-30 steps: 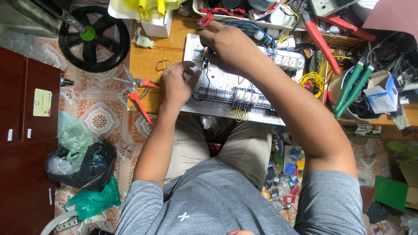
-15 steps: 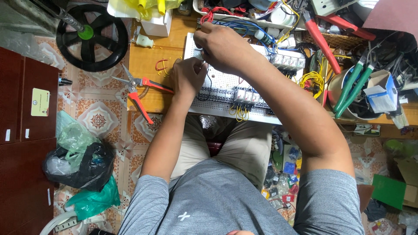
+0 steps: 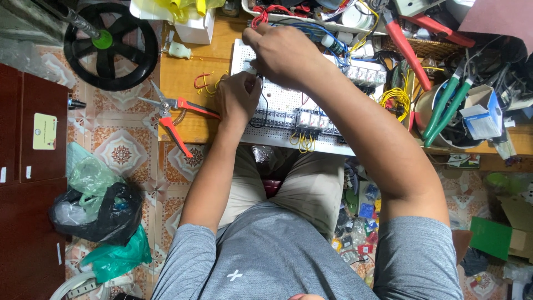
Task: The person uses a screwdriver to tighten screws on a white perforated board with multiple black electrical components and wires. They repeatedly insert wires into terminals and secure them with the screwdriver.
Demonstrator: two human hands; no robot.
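- The left hand (image 3: 237, 100) has slid up the white board (image 3: 283, 103) since a second ago, and now sits right under the right hand (image 3: 283, 53).
- The two hands almost touch at the top left part of the board.
- The white board has lots of tiny holes and lies flat on the wooden counter (image 3: 183, 83), in front of the person's knees.
- The right hand's fingers are pressed together on a small thing at the board. It is too small to tell what it is.
- The left hand's fingers curl down on the board. I cannot tell if they hold anything.
- It looks like the person is fixing a small part or wire into the board.
- The next move needs a slow, careful push, so the little piece goes in the right hole.
- Red-handled cutters (image 3: 177, 114) lie on the counter just beside the left hand.
- Loose yellow wire bits (image 3: 206, 83) lie near them.
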